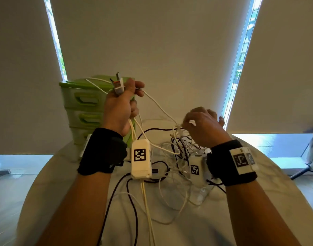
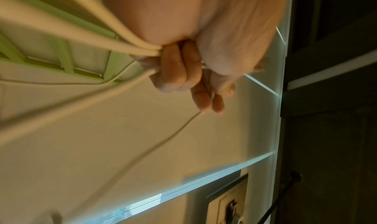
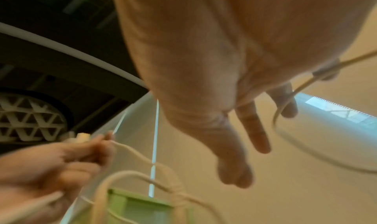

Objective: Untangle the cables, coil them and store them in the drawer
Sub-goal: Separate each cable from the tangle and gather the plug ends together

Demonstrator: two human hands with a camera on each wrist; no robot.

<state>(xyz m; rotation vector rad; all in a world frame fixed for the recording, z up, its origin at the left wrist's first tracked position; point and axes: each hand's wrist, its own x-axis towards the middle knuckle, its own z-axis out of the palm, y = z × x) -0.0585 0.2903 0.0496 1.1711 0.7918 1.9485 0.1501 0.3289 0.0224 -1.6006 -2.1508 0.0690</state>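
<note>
My left hand (image 1: 121,105) is raised in front of the green drawer unit (image 1: 81,107) and grips a bundle of white cables (image 2: 114,45); a white plug (image 1: 118,86) sticks up above its fist. One white cable (image 1: 159,105) runs from this hand down to a knot (image 1: 178,129) at my right hand (image 1: 201,125). The right hand pinches a thin white cable (image 3: 285,98) near its grey sleeve (image 3: 324,71), its other fingers (image 3: 254,127) hanging loose. A tangle of white and black cables (image 1: 171,157) lies below on the table (image 1: 249,219).
The drawer unit stands at the table's back left with its three drawers closed. Black cable loops (image 1: 132,201) trail toward the near edge. Pale window blinds (image 1: 152,41) hang behind the round table.
</note>
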